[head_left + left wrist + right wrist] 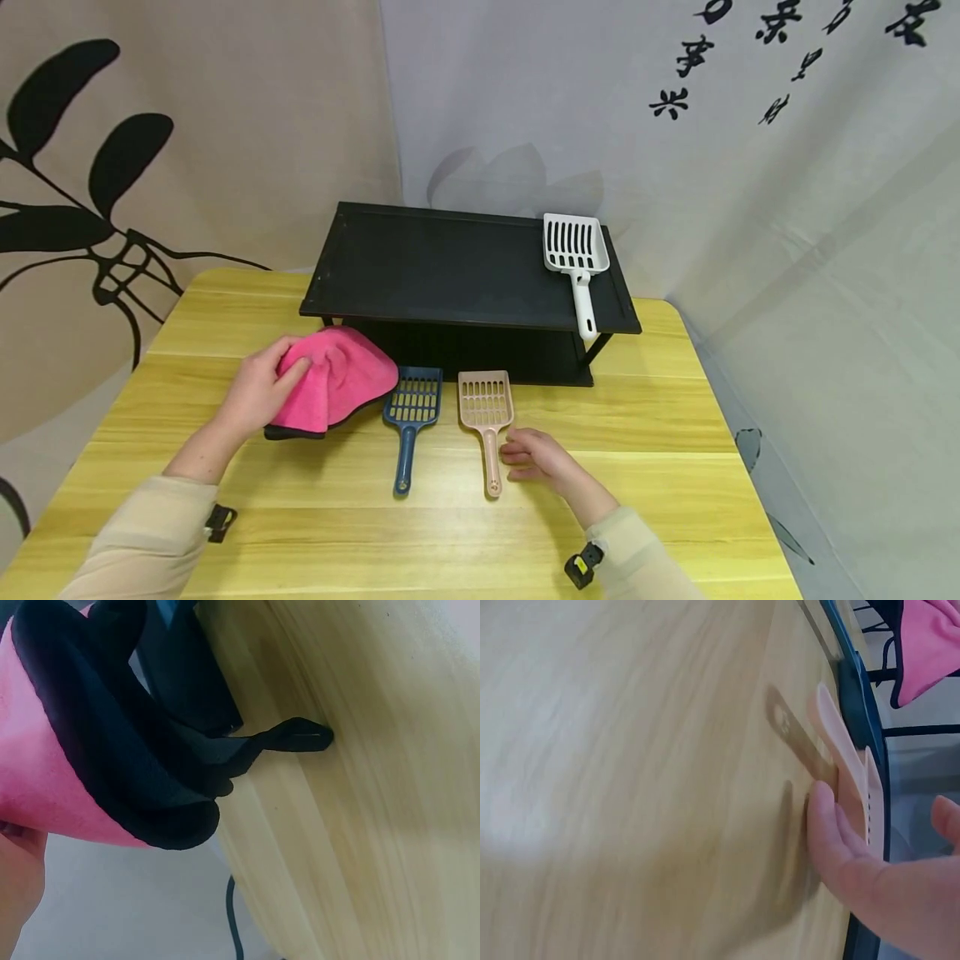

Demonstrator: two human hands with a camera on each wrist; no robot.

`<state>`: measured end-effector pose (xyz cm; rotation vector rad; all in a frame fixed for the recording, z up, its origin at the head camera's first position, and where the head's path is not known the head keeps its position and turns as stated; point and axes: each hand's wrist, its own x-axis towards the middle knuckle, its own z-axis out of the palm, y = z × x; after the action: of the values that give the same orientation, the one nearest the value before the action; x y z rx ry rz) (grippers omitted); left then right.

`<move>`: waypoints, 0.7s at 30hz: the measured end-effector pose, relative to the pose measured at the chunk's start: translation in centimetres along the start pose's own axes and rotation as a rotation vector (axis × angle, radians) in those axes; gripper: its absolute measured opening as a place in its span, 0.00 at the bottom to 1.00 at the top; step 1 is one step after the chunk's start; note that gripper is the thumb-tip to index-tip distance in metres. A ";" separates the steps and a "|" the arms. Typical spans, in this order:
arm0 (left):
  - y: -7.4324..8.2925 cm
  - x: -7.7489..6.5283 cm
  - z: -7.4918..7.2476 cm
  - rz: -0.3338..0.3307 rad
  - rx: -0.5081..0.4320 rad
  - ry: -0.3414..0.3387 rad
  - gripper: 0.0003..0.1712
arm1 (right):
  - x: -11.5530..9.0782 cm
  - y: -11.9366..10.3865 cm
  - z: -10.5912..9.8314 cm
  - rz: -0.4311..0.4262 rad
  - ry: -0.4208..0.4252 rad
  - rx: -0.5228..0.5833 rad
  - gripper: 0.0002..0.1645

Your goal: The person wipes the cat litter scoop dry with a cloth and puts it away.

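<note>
My left hand (255, 386) grips a pink cloth (335, 375) with a dark underside, thumb on top, above the left of the table. In the left wrist view the cloth's dark edge (112, 742) hangs over the wood. My right hand (538, 457) is beside the handle of a pinkish-beige litter scoop (487, 404), fingers loosely bent and around nothing. In the right wrist view its fingertips (823, 796) are right at this scoop (840, 742). A dark blue litter scoop (413, 398) lies to the left, near the cloth. Both scoops have slotted heads pointing away from me.
Behind the scoops stands a black two-level rack (450, 267). On its top right lies a white litter scoop (576, 242), its handle overhanging the front edge. The wooden table (337, 533) ends at a patterned curtain (480, 100) behind. Each wrist wears a small black device.
</note>
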<state>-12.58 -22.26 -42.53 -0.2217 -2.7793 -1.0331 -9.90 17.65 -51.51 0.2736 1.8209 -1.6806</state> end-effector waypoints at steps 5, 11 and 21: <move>0.2 0.0 0.1 -0.007 -0.008 -0.003 0.16 | 0.6 0.5 0.3 0.010 -0.027 0.044 0.33; 0.1 -0.1 0.1 -0.021 -0.023 -0.006 0.15 | 0.0 -0.1 1.2 0.040 0.013 0.163 0.21; -0.2 -0.1 0.0 -0.022 -0.038 0.006 0.13 | 0.1 -0.1 2.2 0.050 -0.055 0.204 0.24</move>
<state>-12.47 -22.41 -42.64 -0.1924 -2.7643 -1.0909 -9.33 15.55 -51.48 0.3530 1.5918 -1.8223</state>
